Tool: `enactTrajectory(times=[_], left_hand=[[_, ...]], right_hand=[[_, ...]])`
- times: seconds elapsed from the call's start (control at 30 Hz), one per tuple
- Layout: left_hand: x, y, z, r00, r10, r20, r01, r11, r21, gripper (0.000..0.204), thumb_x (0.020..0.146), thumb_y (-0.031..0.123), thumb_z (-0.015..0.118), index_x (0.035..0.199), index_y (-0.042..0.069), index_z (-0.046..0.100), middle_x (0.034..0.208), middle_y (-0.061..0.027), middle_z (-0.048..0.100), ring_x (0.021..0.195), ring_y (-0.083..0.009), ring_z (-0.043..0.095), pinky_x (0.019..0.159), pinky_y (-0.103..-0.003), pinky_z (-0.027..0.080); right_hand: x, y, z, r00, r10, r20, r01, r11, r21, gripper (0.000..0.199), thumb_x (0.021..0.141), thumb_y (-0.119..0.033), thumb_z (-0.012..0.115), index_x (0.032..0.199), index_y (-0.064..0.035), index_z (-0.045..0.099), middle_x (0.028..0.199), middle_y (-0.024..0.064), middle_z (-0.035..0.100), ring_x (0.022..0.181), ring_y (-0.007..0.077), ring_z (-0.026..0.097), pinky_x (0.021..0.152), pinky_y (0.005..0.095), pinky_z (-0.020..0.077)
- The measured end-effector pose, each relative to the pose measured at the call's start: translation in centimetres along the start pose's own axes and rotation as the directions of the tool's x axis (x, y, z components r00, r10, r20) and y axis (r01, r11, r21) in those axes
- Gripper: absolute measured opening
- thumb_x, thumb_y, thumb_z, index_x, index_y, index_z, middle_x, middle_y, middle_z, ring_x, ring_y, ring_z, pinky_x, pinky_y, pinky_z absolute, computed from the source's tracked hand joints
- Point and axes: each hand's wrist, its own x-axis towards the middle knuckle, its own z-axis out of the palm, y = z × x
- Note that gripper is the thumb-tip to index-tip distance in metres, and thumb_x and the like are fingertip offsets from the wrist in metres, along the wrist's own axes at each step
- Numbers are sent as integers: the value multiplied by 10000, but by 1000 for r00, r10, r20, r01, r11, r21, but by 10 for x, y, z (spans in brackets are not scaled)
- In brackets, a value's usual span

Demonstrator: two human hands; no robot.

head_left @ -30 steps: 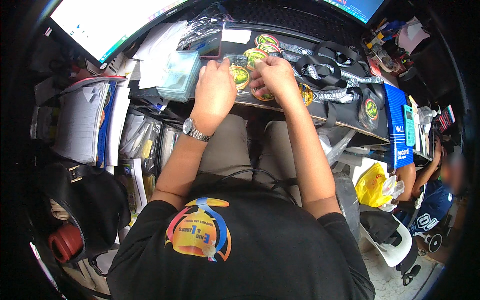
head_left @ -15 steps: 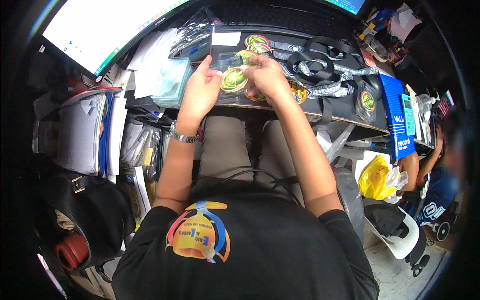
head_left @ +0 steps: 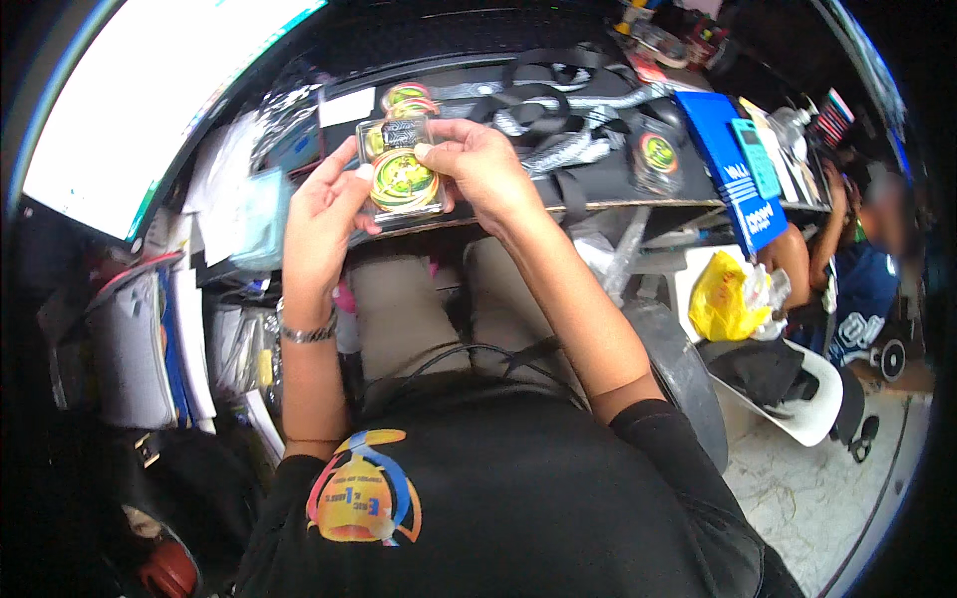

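Fingers of the left hand point(head_left: 324, 204) and right hand point(head_left: 478, 164) cover the side edges of a clear packet point(head_left: 401, 171) whose label is too small to read. At nine o'clock, a monitor point(head_left: 130, 110) runs off the frame. At three o'clock, a seated person point(head_left: 857, 269) is blurred and partly cropped.

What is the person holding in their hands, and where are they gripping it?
A clear plastic case with a round green-and-yellow medal inside. The left hand grips its left edge, the right hand its right edge and top corner.
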Motion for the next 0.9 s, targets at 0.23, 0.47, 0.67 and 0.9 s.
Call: enactTrajectory(times=[0.23, 0.47, 0.67, 0.9], left_hand=[[-11, 12, 11, 994, 72, 77, -87, 971, 223, 511, 985, 252, 548, 1425, 24, 421, 1042, -67, 663, 830, -81, 617, 647, -191, 484], [-4, -11, -3, 959, 284, 6, -165, 542, 824, 547, 881, 272, 680, 1343, 25, 520, 1239, -173, 555, 1122, -263, 547, 908, -322, 446], [-8, -20, -2, 976, 215, 27, -83, 256, 963, 659, 827, 417, 691, 1335, 34, 520, 1328, -271, 490, 1214, -411, 489, 1008, -474, 409], [-15, -15, 6, 930, 358, 85, -199, 294, 935, 565, 827, 349, 698, 1296, 68, 554, 1290, -223, 520, 1221, -384, 475, 1000, -475, 393]], right_hand=[[-48, -52, -138, 863, -125, -489, 48, 985, -168, 444, 821, -118, 689, 1230, 33, 602, 741, 33, 618, 546, 72, 510, 485, 213, 396], [-52, -60, -260, 665, -205, -719, -247, 847, -470, 400, 832, -186, 698, 1187, -6, 657, 805, 74, 676, 627, 115, 562, 549, 261, 426], [-26, -33, -293, 703, -350, -619, -369, 564, -739, 350, 833, -265, 707, 1057, 4, 713, 851, 99, 712, 709, 169, 647, 654, 299, 517], [-25, -47, -197, 536, -773, -339, -308, 194, -931, 246, 766, -203, 695, 956, -48, 702, 933, 193, 658, 909, 334, 616, 835, 423, 480]])
